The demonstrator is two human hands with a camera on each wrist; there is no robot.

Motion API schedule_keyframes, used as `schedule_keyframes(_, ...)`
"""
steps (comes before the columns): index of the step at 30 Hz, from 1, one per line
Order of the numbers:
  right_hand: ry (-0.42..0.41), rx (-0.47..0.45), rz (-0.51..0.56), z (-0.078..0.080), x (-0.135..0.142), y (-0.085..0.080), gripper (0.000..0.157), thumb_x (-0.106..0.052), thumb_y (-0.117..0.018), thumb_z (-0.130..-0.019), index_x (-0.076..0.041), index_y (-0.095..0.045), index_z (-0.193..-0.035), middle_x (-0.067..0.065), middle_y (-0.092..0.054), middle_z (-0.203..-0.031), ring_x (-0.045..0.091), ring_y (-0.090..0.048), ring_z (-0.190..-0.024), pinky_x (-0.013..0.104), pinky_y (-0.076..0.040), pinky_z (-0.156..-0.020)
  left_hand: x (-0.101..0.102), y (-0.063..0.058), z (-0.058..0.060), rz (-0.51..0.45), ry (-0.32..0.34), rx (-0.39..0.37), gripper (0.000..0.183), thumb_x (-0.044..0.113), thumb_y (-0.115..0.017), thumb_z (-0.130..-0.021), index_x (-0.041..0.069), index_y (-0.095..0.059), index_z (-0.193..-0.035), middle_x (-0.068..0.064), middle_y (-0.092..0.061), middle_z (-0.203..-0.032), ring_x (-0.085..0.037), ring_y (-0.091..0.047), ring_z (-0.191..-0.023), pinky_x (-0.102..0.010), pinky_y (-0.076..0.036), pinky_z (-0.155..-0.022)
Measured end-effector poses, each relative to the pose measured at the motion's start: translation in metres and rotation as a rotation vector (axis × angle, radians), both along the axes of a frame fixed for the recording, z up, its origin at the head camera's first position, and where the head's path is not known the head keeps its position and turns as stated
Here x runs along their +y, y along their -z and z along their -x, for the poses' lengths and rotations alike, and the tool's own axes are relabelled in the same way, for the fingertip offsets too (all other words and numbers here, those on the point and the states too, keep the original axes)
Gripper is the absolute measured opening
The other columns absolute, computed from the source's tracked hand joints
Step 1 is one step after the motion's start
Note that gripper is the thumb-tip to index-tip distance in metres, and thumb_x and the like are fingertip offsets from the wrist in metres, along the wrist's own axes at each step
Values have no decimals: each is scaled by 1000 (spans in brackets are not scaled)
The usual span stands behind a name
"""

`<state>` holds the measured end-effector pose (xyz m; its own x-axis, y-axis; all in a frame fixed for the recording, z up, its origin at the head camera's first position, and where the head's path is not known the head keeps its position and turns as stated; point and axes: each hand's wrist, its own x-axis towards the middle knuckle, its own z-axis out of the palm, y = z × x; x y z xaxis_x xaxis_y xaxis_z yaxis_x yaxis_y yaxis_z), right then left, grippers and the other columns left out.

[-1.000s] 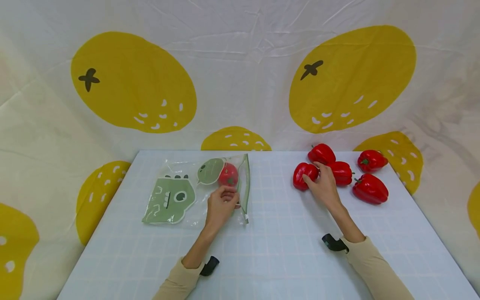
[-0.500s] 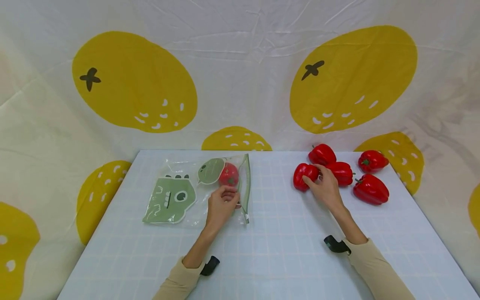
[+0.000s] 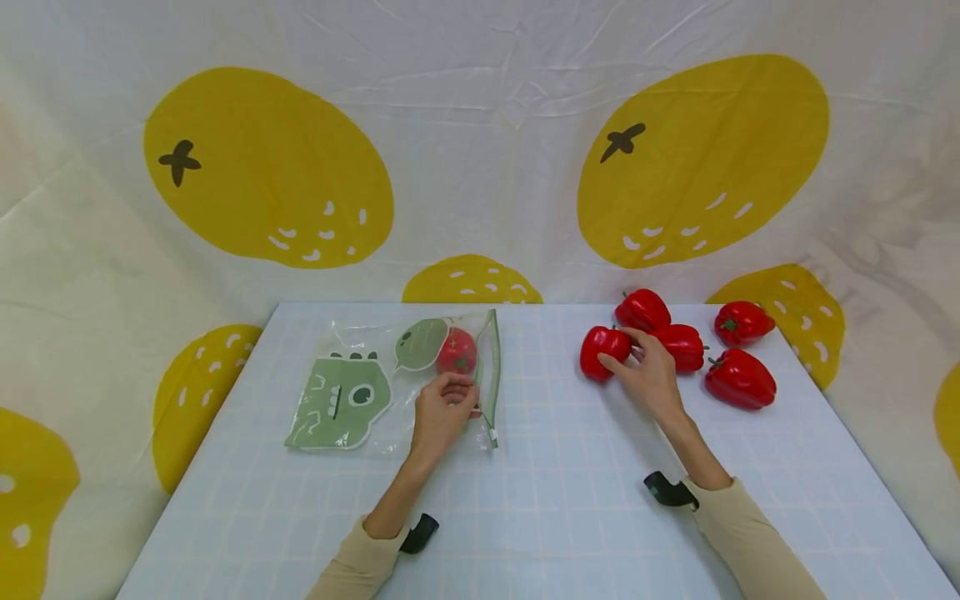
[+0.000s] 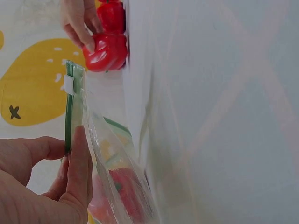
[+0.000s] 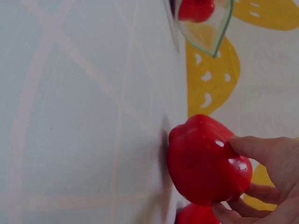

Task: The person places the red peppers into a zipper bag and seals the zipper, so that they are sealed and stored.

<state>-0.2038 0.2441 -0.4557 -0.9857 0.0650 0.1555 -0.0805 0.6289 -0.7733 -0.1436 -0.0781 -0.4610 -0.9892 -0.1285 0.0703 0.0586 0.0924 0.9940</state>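
My left hand point(image 3: 442, 417) pinches the green-edged zip rim of a clear bag point(image 3: 345, 404) with a green dinosaur print. In the left wrist view, thumb and fingers grip that rim below its white slider point(image 4: 68, 85). The bag lies on the table with its mouth side to the right, standing somewhat open. A red bell pepper point(image 3: 459, 352) shows inside it. My right hand point(image 3: 651, 379) holds another red bell pepper point(image 3: 602, 354) between thumb and fingers, at or just above the tabletop. In the right wrist view this bell pepper point(image 5: 205, 161) appears large.
Several other red bell peppers lie to the right of the held one: a back one point(image 3: 642, 310), a middle one point(image 3: 681, 348) and more near the right edge point(image 3: 741, 379). The table point(image 3: 540, 500) has a pale checked cover. A lemon-print cloth point(image 3: 487, 192) hangs behind.
The bell pepper in my right hand has turned and shifted slightly left, and its stem now shows at the top. My left hand stays on the bag's rim.
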Motion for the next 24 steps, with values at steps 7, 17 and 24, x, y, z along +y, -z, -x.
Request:
schedule_keyframes(7, -13, -7, 78, 1, -10, -3, 73, -26, -80, -90, -1, -46, -150, 22, -50, -148, 41, -47, -135, 60, -47, -105, -1, 4, 2, -8, -1, -6, 11, -4, -70, -90, -7, -69, -100, -14, -69, -81, -18, -70, -68, -31, -62, -62)
schedule_keyframes(17, -26, 11, 151, 4, -31, -8, 70, -29, -82, -89, -5, -50, -147, 18, -54, -145, 37, -48, -135, 56, -48, -105, -1, 2, 0, -14, 5, -2, 10, -3, -71, -90, -6, -69, -100, -15, -69, -82, -21, -71, -69, -31, -63, -63)
schedule_keyframes(24, -52, 16, 224, 5, -46, -11, 68, -27, -82, -89, -6, -51, -145, 16, -55, -144, 35, -49, -133, 54, -49, -105, -1, 3, 0, -17, 11, 17, 11, -4, -71, -90, -9, -68, -100, -19, -70, -83, -28, -72, -71, -32, -63, -63)
